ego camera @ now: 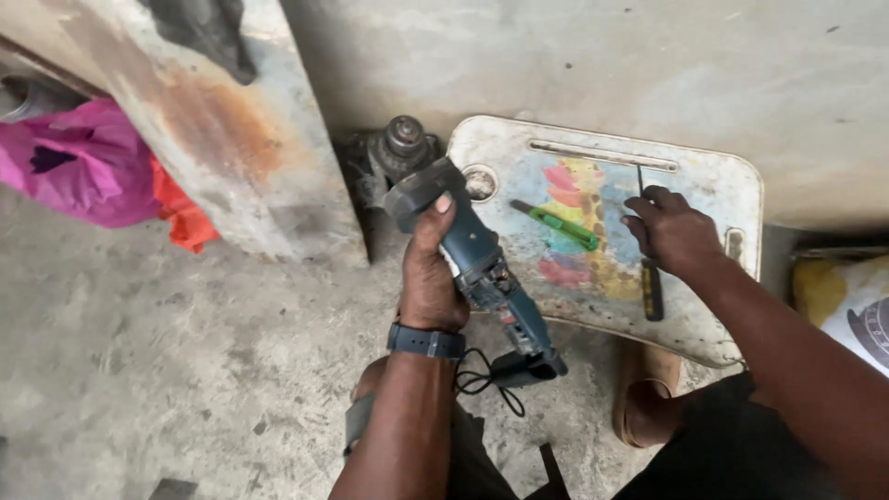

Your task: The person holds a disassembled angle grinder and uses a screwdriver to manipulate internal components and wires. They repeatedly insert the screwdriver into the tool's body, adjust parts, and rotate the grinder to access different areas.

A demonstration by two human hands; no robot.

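Note:
My left hand [429, 268] grips a blue-green angle grinder [482, 264] by its body, head end up and away from me, its black cord [482, 381] looping below. My right hand [673, 231] rests on a dark-handled screwdriver [650, 278] that lies on a worn white tray [722, 185] with a faded colourful picture. The fingers curl over the screwdriver's shaft. A green-handled screwdriver [560, 224] lies on the tray between my two hands.
The tray sits low on the concrete floor [167, 370]. A rusty metal pillar [231, 130] stands at the left, with pink and orange bags [102, 167] behind it. A dark metal part [394, 148] sits by the wall. A yellow-white sack [847, 296] is at the right edge.

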